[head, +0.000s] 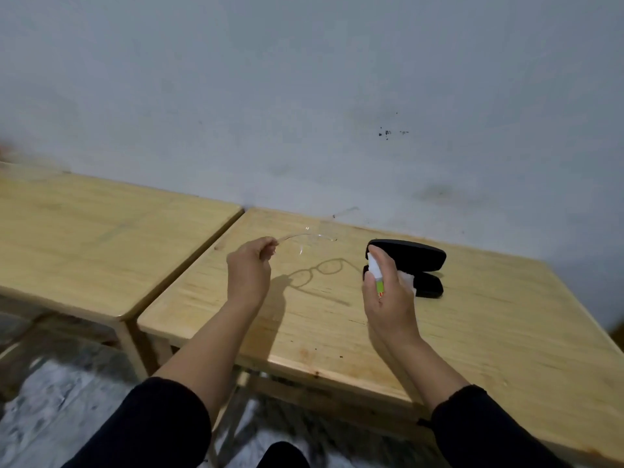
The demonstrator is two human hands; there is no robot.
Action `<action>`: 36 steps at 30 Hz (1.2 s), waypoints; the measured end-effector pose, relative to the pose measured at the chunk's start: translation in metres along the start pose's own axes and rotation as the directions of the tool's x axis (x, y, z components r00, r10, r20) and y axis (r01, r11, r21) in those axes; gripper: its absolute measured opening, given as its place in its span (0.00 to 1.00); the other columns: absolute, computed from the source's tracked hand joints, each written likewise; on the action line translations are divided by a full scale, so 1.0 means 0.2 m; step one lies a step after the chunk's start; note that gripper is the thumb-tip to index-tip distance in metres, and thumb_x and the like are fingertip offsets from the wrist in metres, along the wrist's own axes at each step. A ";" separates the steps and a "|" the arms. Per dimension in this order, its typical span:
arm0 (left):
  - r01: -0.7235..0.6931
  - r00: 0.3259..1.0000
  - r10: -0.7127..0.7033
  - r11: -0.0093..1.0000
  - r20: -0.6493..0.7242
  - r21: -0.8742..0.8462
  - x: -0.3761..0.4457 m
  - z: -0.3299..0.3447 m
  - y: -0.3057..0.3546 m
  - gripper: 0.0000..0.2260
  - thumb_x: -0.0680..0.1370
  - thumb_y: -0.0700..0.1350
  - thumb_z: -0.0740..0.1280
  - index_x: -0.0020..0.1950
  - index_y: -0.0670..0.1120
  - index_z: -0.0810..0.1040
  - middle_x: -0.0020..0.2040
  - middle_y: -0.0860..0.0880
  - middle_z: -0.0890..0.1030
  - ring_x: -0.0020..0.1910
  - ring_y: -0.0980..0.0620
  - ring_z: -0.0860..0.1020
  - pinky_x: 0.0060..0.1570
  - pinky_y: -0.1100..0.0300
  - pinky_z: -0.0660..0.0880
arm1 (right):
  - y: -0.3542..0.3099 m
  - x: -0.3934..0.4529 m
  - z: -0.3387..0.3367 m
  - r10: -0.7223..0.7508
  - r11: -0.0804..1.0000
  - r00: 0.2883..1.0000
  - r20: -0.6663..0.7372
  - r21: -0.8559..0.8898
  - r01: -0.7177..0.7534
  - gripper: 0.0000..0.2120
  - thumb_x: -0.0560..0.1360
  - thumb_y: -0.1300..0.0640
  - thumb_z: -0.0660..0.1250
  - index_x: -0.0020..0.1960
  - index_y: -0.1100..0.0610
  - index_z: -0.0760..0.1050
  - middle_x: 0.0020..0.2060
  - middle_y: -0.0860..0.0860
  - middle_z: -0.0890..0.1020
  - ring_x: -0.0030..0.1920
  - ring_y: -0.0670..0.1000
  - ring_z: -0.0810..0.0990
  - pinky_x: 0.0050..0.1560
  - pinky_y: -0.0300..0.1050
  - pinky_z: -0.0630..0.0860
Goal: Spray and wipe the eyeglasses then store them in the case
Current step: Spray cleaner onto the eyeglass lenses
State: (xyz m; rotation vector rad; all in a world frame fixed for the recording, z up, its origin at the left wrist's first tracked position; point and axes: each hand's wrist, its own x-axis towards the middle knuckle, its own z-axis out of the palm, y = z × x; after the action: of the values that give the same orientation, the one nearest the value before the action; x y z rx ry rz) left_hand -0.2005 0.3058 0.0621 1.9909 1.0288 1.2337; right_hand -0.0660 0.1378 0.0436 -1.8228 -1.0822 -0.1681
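Two wooden tables [439,332] stand side by side, and over the right one, near the open black case [410,256], the left hand [248,273] pinches the clear eyeglasses [305,238] aloft while the right hand [385,292] grips the spray bottle [375,270]: spraying seems next, nozzle needing aim at the lenses.

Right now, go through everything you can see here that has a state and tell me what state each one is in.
eyeglasses: unfolded, held in the air above the table by one temple tip
left hand: pinching the temple tip
spray bottle: upright, off the table, nozzle toward the eyeglasses
right hand: wrapped round the spray bottle, one finger on top
case: open, lying on the table
white cloth: lying in the open case
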 end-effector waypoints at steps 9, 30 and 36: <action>-0.085 0.989 0.093 0.994 0.116 -0.074 -0.05 0.10 0.20 0.13 0.74 0.29 0.60 0.48 0.42 0.82 0.37 0.48 0.80 0.38 0.53 0.78 0.44 0.72 0.73 | 0.00 0.08 -0.14 0.059 0.996 0.998 -0.036 -0.063 -0.061 0.14 0.80 0.55 0.57 0.64 0.51 0.70 0.47 0.56 0.81 0.49 0.57 0.78 0.49 0.49 0.74; -0.055 0.989 0.079 0.980 0.124 -0.190 -0.07 0.14 0.33 0.12 0.76 0.31 0.60 0.47 0.42 0.82 0.39 0.43 0.82 0.41 0.44 0.81 0.44 0.71 0.73 | -0.02 0.08 -0.20 0.094 0.990 0.996 -0.005 -0.102 -0.094 0.14 0.81 0.54 0.53 0.64 0.55 0.67 0.42 0.49 0.75 0.42 0.52 0.72 0.41 0.43 0.64; -0.027 0.990 0.058 0.973 0.131 -0.228 -0.08 0.17 0.35 0.11 0.76 0.32 0.60 0.48 0.41 0.82 0.40 0.46 0.81 0.42 0.44 0.81 0.46 0.69 0.75 | -0.09 0.07 -0.13 -0.014 0.993 0.999 0.031 -0.114 0.017 0.15 0.80 0.54 0.55 0.66 0.52 0.66 0.40 0.55 0.79 0.43 0.59 0.79 0.42 0.48 0.74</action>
State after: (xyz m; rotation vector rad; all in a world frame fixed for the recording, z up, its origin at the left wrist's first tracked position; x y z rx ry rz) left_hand -0.1524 0.2514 0.0957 1.8995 0.7471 1.1622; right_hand -0.0630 0.1279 0.0770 -1.9248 -1.1278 -0.2161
